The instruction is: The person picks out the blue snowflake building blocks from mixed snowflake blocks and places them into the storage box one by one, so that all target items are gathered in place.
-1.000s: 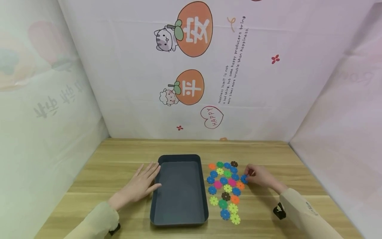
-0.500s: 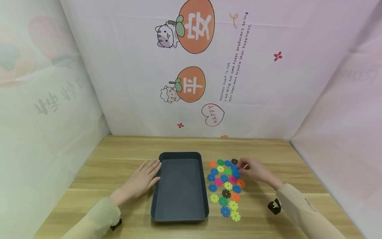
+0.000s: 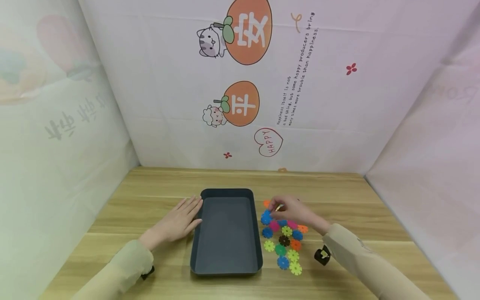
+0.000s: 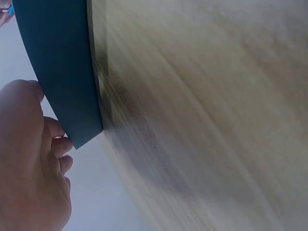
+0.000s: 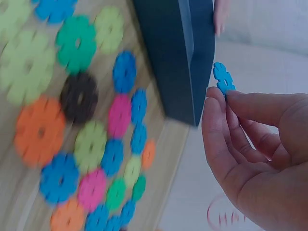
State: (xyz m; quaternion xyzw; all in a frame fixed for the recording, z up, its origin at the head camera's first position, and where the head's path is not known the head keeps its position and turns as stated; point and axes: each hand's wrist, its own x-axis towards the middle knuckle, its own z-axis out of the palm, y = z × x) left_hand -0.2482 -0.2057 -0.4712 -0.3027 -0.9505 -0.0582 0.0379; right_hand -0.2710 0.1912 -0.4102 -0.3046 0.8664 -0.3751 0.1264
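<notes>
My right hand (image 3: 292, 209) pinches a blue snowflake disc (image 5: 223, 77) between thumb and fingertips, held above the disc cluster just right of the tray. In the right wrist view the disc stands on edge, apart from the dark grey tray (image 5: 168, 57). With fingers straight, my left hand (image 3: 177, 220) rests against the left rim of the tray (image 3: 226, 273); in the left wrist view its fingertips touch the tray wall (image 4: 62, 72). Below the right hand lie flat discs, among them a brown disc (image 3: 284, 241), an orange disc (image 3: 295, 244) and a green disc (image 3: 280, 250). The hand hides several farther discs.
The tray's inside holds nothing visible. A wooden table (image 3: 168, 275) carries everything. Printed white cloth walls (image 3: 180, 141) stand behind and at both sides. A black strap (image 3: 322, 255) hangs under the right wrist.
The right hand has carried the blue disc from the cluster's right edge leftward across the discs, toward the tray. My left hand stays on the rim. The head view has tilted slightly.
</notes>
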